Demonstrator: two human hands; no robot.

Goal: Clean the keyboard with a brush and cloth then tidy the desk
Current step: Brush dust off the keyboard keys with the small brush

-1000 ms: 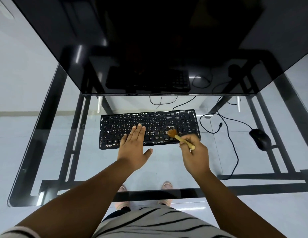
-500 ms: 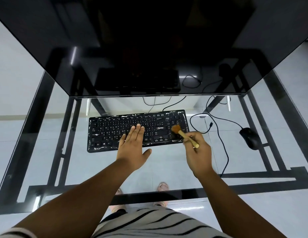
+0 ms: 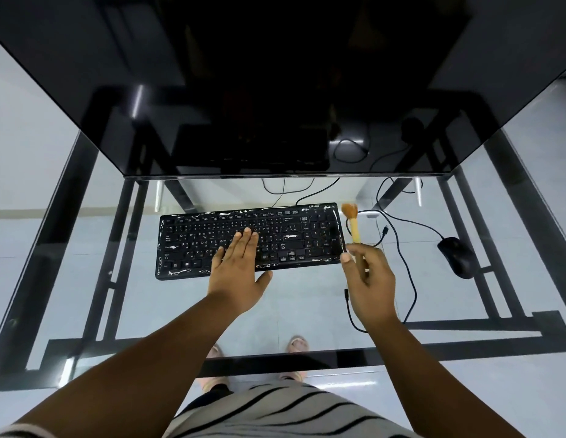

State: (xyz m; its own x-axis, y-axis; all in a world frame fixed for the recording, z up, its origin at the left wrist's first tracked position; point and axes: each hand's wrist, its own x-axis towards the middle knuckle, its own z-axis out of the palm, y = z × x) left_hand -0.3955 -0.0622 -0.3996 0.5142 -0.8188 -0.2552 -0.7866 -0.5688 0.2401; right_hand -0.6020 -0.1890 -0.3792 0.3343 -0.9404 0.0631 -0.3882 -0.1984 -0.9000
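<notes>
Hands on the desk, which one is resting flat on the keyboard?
The left hand, fingers straight, lies across the keys of the black keyboard. The right hand is off the keyboard's right end, at the handle of the brush.

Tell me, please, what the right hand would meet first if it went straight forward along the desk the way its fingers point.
Probably the brush lying right of the keyboard; the right hand sits at its handle end, though contact is unclear.
</notes>
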